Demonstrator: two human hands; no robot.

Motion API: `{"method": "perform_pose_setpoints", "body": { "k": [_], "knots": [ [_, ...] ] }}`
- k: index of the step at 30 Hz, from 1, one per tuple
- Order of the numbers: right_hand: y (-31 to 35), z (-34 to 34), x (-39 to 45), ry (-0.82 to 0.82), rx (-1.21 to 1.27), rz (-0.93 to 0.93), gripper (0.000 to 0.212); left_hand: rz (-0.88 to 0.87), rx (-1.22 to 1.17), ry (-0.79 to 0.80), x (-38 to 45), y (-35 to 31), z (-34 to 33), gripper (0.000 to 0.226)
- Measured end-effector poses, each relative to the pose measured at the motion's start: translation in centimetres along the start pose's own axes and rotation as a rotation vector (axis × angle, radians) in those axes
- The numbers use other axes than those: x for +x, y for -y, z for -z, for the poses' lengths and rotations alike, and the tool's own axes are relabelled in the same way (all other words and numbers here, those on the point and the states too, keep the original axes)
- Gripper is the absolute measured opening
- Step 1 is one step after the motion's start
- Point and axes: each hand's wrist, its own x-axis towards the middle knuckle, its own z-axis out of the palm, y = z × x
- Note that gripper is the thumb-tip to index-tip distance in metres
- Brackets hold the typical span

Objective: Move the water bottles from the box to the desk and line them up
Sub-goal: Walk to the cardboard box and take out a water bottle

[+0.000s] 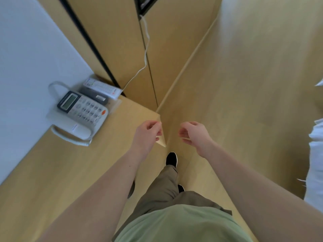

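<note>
No water bottle and no box show in the head view. My left hand [148,132] hovers over the corner of the wooden desk [57,168], fingers loosely curled and holding nothing. My right hand [193,135] hangs level with it over the floor, a short gap to the right, fingers also loosely curled and holding nothing. Below them I see my own trouser leg and a black shoe [171,159] on the floor.
A desk phone [82,112] with its handset, a white remote [102,88] and a dark device sit on the desk against a white wall. A white cable [146,41] hangs down wooden cabinet fronts ahead. White objects [316,154] lie blurred at the right edge.
</note>
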Motion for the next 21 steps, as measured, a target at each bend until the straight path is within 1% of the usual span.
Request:
{"method": "perform_pose_setpoints", "body": {
  "k": [5,12,17,21],
  "knots": [
    [2.2,4.0,3.0,-0.120,0.077,-0.004,0.015,-0.008,0.034,0.121,4.8,-3.3,-3.8,0.013],
    [7.2,7.6,6.2,-0.235,0.160,-0.003,0.012,0.017,0.084,0.256,11.5,-7.6,-8.0,0.017],
    [10.5,9.4,8.4,-0.280,0.182,0.013,0.013,-0.010,0.057,0.301,14.9,-10.2,-10.6,0.016],
    [12.1,10.9,10.4,-0.311,0.268,0.012,0.018,-0.028,0.082,0.334,17.3,-12.2,-13.0,0.016]
  ]
}}
